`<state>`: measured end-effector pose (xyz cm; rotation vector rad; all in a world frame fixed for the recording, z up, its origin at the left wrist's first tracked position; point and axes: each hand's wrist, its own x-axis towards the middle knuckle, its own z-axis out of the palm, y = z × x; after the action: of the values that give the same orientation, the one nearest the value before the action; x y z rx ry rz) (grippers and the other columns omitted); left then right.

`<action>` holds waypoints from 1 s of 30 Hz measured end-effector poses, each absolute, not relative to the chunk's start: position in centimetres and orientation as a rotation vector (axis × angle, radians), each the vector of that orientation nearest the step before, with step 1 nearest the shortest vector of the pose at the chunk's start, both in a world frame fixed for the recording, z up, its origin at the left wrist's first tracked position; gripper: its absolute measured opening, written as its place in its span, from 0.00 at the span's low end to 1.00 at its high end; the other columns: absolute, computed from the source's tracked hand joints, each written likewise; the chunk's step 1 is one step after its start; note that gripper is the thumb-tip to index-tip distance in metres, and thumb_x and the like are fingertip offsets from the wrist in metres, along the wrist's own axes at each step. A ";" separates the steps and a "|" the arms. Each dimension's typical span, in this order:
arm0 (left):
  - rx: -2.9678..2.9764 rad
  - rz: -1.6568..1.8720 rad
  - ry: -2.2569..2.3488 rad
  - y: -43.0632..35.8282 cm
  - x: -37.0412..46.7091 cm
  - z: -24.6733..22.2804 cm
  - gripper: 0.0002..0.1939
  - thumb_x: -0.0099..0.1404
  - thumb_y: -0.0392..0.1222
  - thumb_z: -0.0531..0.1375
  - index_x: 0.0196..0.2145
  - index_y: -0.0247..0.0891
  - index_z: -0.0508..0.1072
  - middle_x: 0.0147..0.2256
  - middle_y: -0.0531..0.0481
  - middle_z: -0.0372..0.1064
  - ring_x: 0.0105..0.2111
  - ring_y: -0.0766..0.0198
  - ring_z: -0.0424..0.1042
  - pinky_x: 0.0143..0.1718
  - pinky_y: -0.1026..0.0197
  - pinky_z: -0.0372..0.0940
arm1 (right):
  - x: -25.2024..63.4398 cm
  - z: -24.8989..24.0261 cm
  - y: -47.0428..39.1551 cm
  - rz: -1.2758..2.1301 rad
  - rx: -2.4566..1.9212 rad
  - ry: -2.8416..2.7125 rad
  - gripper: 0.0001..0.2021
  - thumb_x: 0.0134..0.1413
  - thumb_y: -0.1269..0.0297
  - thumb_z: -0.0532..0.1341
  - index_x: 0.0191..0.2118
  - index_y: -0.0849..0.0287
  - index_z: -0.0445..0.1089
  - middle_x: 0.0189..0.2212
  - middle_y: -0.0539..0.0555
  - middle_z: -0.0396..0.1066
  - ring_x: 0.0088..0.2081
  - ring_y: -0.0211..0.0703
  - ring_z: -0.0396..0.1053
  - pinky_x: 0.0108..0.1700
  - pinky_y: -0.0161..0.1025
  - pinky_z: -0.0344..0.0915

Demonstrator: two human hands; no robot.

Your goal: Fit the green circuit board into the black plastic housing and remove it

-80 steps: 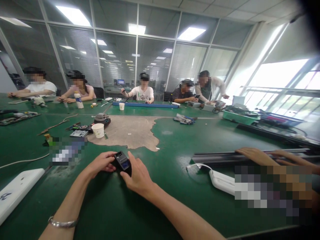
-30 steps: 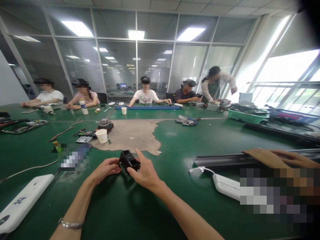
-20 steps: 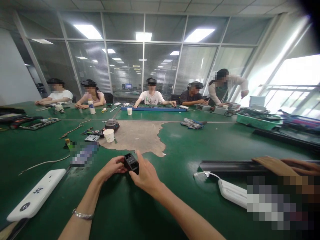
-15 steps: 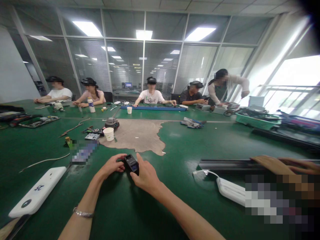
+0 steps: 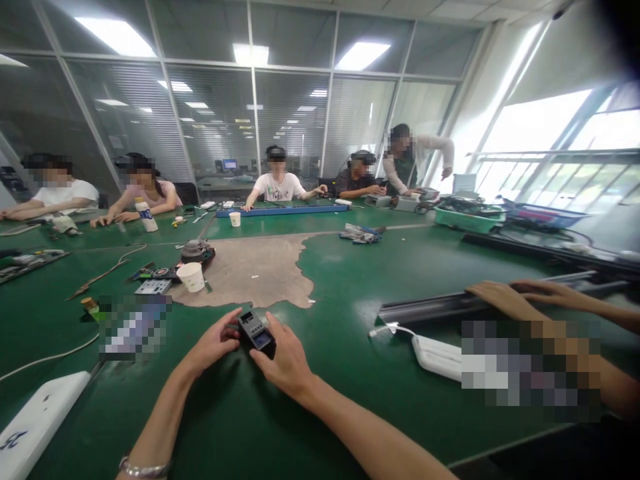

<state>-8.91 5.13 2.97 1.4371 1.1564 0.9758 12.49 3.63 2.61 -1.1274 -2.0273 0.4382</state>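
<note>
A small dark grey, boxy device (image 5: 254,329) with slots on its top face and a bluish panel at its near end is between my hands, just above or on the green table. My right hand (image 5: 285,353) grips its right side, thumb at the near corner and index finger along the edge. My left hand (image 5: 216,343) is curled against the device's left side, fingertips at its far left corner. The undersides of the fingers are hidden. A bracelet (image 5: 145,467) circles my left wrist.
A paper cup (image 5: 191,277) and disassembled parts (image 5: 197,251) stand ahead left by a bare brown patch (image 5: 255,267). A white power bank (image 5: 45,420) lies left. At right, another person's hands (image 5: 505,298) rest on a long black bar (image 5: 425,309), near a white power bank (image 5: 435,358). Several people sit opposite.
The view has turned right, so the surroundings sit further left. My hands stay around the device, which has turned slightly. The neighbouring person's hands and the long black bar show more fully.
</note>
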 end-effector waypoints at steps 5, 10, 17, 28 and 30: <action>1.490 0.982 1.159 5.8 -9.4 1.4 0.37 0.52 0.32 0.58 0.60 0.38 0.56 0.51 0.42 0.63 0.41 0.62 0.67 0.47 0.55 0.63 | 12.4 2.8 3.4 0.453 -1.168 -1.955 0.39 0.48 0.57 0.64 0.64 0.60 0.49 0.48 0.60 0.67 0.48 0.51 0.64 0.51 0.47 0.62; 1.519 1.006 1.172 5.6 -9.3 0.9 0.36 0.52 0.31 0.58 0.60 0.37 0.57 0.48 0.43 0.66 0.41 0.61 0.68 0.46 0.54 0.63 | 12.3 3.4 3.2 0.416 -1.103 -1.917 0.37 0.51 0.59 0.62 0.64 0.58 0.48 0.48 0.58 0.68 0.49 0.51 0.64 0.52 0.48 0.62; 1.562 1.100 1.213 4.9 -9.0 1.0 0.38 0.55 0.33 0.59 0.62 0.40 0.53 0.50 0.42 0.63 0.40 0.61 0.67 0.43 0.54 0.65 | 11.9 2.9 3.5 0.514 -1.059 -1.787 0.38 0.49 0.60 0.64 0.64 0.56 0.49 0.49 0.57 0.68 0.51 0.49 0.66 0.52 0.47 0.63; 1.677 1.023 1.327 4.7 -9.1 0.8 0.38 0.55 0.33 0.59 0.63 0.41 0.52 0.51 0.42 0.61 0.41 0.62 0.66 0.40 0.58 0.66 | 15.3 5.3 7.0 0.418 -1.284 -1.706 0.36 0.50 0.59 0.61 0.64 0.59 0.50 0.50 0.58 0.68 0.51 0.50 0.66 0.53 0.45 0.62; 1.687 1.014 1.339 4.7 -9.2 0.7 0.40 0.54 0.33 0.59 0.63 0.41 0.51 0.51 0.42 0.61 0.41 0.62 0.66 0.40 0.58 0.66 | 15.6 4.7 7.4 0.387 -1.371 -1.758 0.36 0.48 0.60 0.62 0.63 0.59 0.51 0.48 0.57 0.70 0.50 0.51 0.68 0.52 0.45 0.62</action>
<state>-9.15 4.71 0.70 1.6865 1.3392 1.0142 15.64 7.39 4.74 -1.3713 -1.7583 0.3869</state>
